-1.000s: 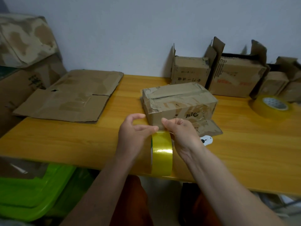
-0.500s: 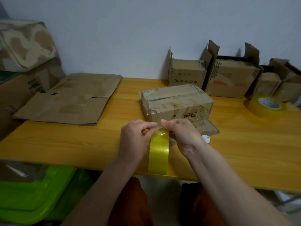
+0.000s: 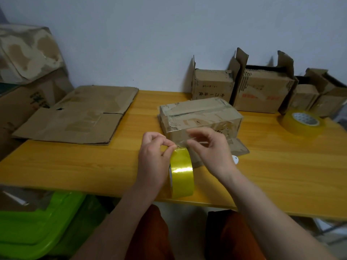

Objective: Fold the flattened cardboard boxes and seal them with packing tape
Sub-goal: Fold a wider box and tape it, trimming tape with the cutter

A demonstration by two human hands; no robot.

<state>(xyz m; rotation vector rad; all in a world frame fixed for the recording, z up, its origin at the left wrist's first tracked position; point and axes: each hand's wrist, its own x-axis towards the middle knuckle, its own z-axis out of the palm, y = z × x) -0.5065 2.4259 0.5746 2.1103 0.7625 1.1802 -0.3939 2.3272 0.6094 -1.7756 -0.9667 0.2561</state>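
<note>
We see the roll of yellow packing tape (image 3: pixel 181 172) standing on its edge at the near edge of the tabletop (image 3: pixel 281 175), its flat sides facing left and right. Just behind it lies the folded cardboard box (image 3: pixel 201 117), with its long axis running from left to right, slightly turned. Our left hand (image 3: pixel 153 162) is beside the roll and its grip pinches the top of the tape with thumb and forefinger. Our right hand (image 3: pixel 210 152) is raised on the other side, fingers curled; its fingertips are blurred, so we cannot tell if this grip holds the tape end. Flattened cardboard (image 3: pixel 75 119) lies far left, a second tape roll (image 3: pixel 300 121) far right.
</note>
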